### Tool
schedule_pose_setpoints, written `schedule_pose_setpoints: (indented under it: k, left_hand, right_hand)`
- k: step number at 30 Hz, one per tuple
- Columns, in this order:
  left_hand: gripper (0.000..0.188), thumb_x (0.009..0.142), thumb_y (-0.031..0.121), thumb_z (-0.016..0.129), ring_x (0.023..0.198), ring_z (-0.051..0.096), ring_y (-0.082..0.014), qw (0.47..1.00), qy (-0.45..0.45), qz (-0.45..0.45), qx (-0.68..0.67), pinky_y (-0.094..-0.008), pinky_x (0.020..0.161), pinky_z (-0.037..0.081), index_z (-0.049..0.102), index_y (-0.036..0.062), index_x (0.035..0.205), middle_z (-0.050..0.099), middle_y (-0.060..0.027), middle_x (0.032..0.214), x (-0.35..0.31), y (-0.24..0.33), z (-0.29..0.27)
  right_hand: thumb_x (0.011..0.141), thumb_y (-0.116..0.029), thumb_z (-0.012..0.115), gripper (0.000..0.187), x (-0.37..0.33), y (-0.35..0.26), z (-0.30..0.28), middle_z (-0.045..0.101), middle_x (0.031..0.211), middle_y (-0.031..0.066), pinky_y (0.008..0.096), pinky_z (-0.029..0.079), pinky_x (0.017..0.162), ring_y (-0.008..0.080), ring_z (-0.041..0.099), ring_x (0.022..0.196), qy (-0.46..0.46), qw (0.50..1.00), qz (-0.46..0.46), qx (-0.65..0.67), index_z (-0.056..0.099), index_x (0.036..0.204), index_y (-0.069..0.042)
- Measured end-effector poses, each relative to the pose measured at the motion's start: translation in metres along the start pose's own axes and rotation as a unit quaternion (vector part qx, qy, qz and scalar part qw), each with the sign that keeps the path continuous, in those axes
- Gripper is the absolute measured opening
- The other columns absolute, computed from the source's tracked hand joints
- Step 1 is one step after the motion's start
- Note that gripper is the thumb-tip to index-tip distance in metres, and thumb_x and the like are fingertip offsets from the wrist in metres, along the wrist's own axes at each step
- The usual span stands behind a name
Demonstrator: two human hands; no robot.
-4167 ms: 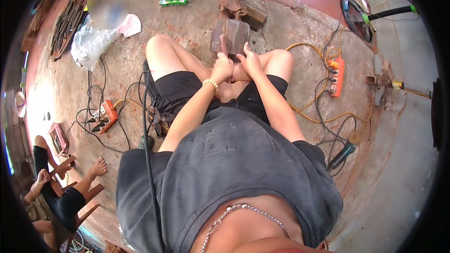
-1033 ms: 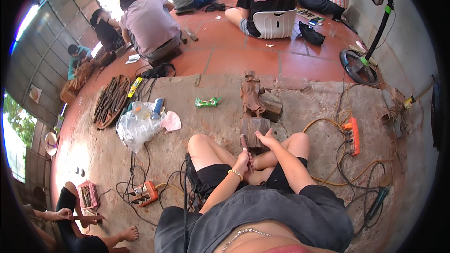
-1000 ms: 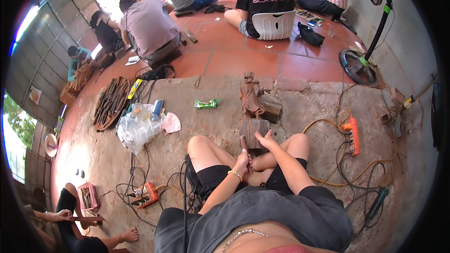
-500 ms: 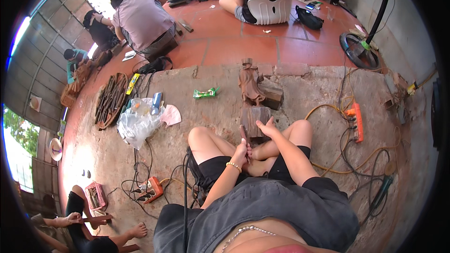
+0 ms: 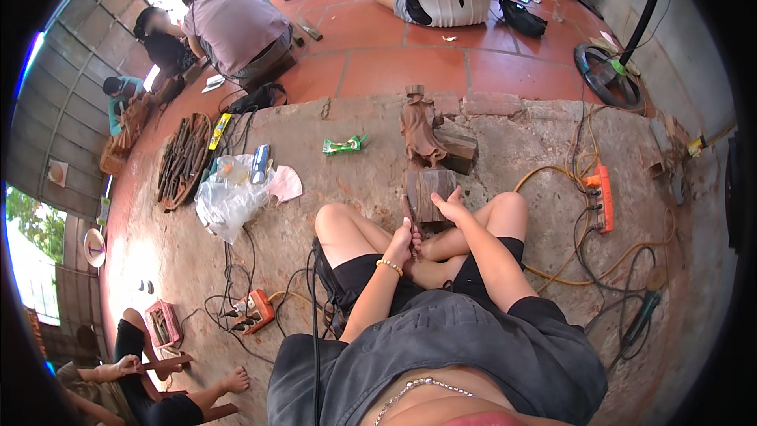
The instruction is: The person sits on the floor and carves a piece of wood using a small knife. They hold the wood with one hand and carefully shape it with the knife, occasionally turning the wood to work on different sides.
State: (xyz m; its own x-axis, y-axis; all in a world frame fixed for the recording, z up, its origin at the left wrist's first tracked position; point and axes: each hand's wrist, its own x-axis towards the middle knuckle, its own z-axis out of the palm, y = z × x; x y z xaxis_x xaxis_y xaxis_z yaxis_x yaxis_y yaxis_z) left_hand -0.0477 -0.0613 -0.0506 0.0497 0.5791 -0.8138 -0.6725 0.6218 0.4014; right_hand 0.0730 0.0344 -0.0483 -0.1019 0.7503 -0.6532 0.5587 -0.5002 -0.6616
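My left hand (image 5: pixel 400 244) is closed around a narrow brown wooden piece (image 5: pixel 408 209), whose upper end points away from me, between my bent knees. My right hand (image 5: pixel 450 207) lies at the near right side of a squared wooden block (image 5: pixel 430 188), thumb and fingers apart, holding nothing I can see. Just beyond the block stands a carved wooden figure (image 5: pixel 419 130) with flowing folds. Another dark wood block (image 5: pixel 457 150) sits against the figure's right side. The lower end of the narrow piece is partly hidden by my fingers.
Left lie a basket of sticks (image 5: pixel 183 162), a clear plastic bag (image 5: pixel 229 201) and a green wrapper (image 5: pixel 344 144). Orange power strips (image 5: pixel 603 199) with tangled cords flank me. A wheeled stand (image 5: pixel 609 77) is at far right. Several people sit ahead; another sits at lower left.
The view has tipped slightly, so the floor and things appear a little higher. Both hands keep nearly the same pose, the left still around the narrow wooden piece.
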Motion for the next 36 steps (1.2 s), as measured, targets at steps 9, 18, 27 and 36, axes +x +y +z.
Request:
schedule_pose_setpoints:
  k: [9,18,27,36]
  left_hand:
    - [0.037,0.082,0.045,0.028,0.038,0.029,-0.0089,1.0,0.027,-0.001,0.007,-0.0221,0.035,0.026,0.032,0.0125,0.065,0.031,0.0025,0.049,-0.019,-0.025,0.012]
    - [0.039,0.081,0.048,0.028,0.038,0.026,-0.0079,0.999,0.038,-0.015,-0.013,-0.0216,0.035,0.025,0.034,0.0134,0.065,0.029,0.004,0.048,0.005,0.003,0.009]
    - [0.039,0.081,0.049,0.028,0.037,0.026,-0.0078,1.0,0.028,-0.01,-0.004,-0.0216,0.035,0.025,0.032,0.0129,0.066,0.028,0.004,0.048,-0.017,-0.026,0.015]
    - [0.037,0.08,0.048,0.031,0.036,0.024,-0.0059,0.998,0.011,-0.043,-0.048,-0.0193,0.033,0.022,0.033,0.014,0.065,0.028,0.0061,0.047,0.004,0.019,0.016]
  right_hand:
    - [0.067,-0.056,0.049,0.098,0.001,0.005,0.0,0.004,0.127,0.0269,0.039,0.013,0.096,0.0343,0.007,0.12,0.003,1.0,-0.021,0.003,-0.011,0.124,-0.002]
    - [0.066,-0.054,0.052,0.098,0.009,0.006,0.004,0.001,0.127,0.0264,0.0403,0.016,0.095,0.0365,0.01,0.118,0.016,0.999,-0.032,0.002,-0.009,0.124,-0.004]
    - [0.066,-0.054,0.052,0.098,0.005,0.008,0.001,0.0,0.127,0.0262,0.0399,0.017,0.095,0.0366,0.011,0.118,0.01,1.0,-0.019,0.015,-0.01,0.124,-0.004]
    - [0.065,-0.054,0.052,0.1,0.005,0.006,0.001,-0.002,0.127,0.0267,0.0401,0.016,0.095,0.0363,0.008,0.119,0.006,1.0,-0.025,0.015,-0.011,0.124,-0.004]
